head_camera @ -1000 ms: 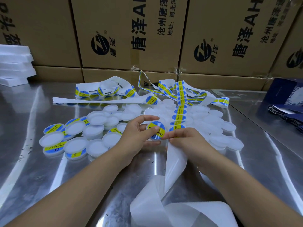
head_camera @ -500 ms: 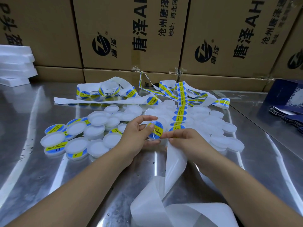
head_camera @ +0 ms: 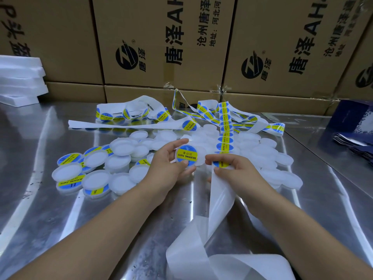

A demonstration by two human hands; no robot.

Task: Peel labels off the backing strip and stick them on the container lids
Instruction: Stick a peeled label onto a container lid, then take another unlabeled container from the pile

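Finished lids [head_camera: 68, 159] lay heaped at 9 o'clock, probably parked clear of work. Your left hand [head_camera: 168, 168] gripped labelled lid [head_camera: 186, 156] by rim, fingers curled, face tipped toward you, likely for checking. Its yellow band ran 9-to-3, lettering upside down. Your right hand [head_camera: 240, 174] pinched backing strip [head_camera: 221, 195] at next label [head_camera: 221, 165], seemingly set for peel. Strip's long axis ran 12-to-6. Bare lids [head_camera: 270, 152] sat at 2 o'clock.
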